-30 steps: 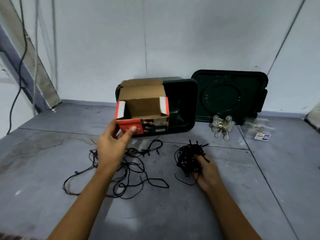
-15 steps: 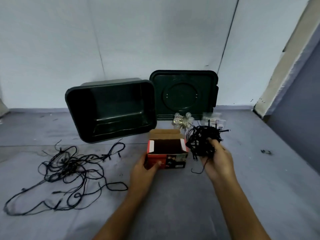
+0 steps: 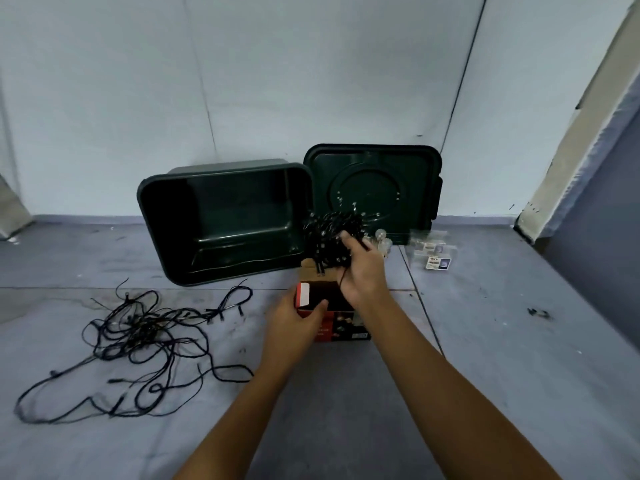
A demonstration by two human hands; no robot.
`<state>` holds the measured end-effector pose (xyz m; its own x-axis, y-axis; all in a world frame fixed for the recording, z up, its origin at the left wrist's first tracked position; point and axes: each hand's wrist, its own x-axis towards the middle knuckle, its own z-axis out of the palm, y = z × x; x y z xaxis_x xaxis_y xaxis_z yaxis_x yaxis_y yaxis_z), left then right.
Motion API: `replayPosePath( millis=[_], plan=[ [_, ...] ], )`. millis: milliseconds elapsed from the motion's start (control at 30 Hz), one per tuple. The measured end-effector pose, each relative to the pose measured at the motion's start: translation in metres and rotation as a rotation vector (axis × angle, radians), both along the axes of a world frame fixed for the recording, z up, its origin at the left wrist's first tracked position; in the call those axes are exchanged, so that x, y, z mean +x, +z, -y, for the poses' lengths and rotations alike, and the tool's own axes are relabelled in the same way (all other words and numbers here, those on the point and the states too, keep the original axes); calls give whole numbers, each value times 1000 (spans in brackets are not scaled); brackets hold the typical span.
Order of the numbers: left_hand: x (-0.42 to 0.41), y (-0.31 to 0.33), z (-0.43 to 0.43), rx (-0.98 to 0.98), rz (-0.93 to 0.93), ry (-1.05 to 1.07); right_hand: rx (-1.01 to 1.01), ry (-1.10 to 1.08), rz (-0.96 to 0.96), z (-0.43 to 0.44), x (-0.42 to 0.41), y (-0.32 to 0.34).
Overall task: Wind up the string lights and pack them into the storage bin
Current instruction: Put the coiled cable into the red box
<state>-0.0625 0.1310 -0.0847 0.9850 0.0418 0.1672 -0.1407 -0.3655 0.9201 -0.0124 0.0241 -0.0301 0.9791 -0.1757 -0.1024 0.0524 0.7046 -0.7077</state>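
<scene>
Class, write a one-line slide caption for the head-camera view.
Right hand lowers a wound light bundle toward a red box steadied by the left hand.

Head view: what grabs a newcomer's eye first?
Centre: the right hand holds a black wound bundle over an open red box, which the left hand steadies. Behind, a green bin lies tipped toward the camera; a loose cord tangle sprawls at left.

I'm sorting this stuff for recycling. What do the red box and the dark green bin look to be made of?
The red box looks like thin cardboard: plain brown flaps, printed glossy outside. The dark green bin looks like moulded plastic, smooth and slightly shiny, with rounded corners and soft highlights inside. Its lid appears to be the same plastic.
</scene>
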Motion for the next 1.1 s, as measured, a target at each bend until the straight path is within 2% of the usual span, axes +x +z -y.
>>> replayPosePath(
  millis=[100,167,300,367,533,667,733,833,967,1033,1100],
  plan=[
    [4,-1,-2,23,6,59,-117,67,8,0,-1,-19],
    [5,-1,-3,16,-19,96,-278,103,27,5,-5,-24],
    [5,-3,-6,52,-37,120,-920,209,74,21,-9,-21],
    [5,-5,-6,46,-35,132,-1167,270,113,30,-9,-16],
    [6,-4,-7,58,-64,139,-1450,362,208,53,-11,-7],
    [8,-5,-7,61,-65,129,-1765,447,375,53,-10,-11],
    [8,-6,-6,61,-61,128,-1982,531,425,50,-6,-14],
    [7,-6,-8,58,-51,120,-2322,609,397,40,0,-15],
    [6,-7,-7,61,-42,99,-2543,717,396,23,6,-18],
    [5,-6,-6,54,-45,100,-2558,778,362,17,8,-19],
    [4,-4,-6,54,-46,107,-2489,845,339,15,10,-15]
  ],
)
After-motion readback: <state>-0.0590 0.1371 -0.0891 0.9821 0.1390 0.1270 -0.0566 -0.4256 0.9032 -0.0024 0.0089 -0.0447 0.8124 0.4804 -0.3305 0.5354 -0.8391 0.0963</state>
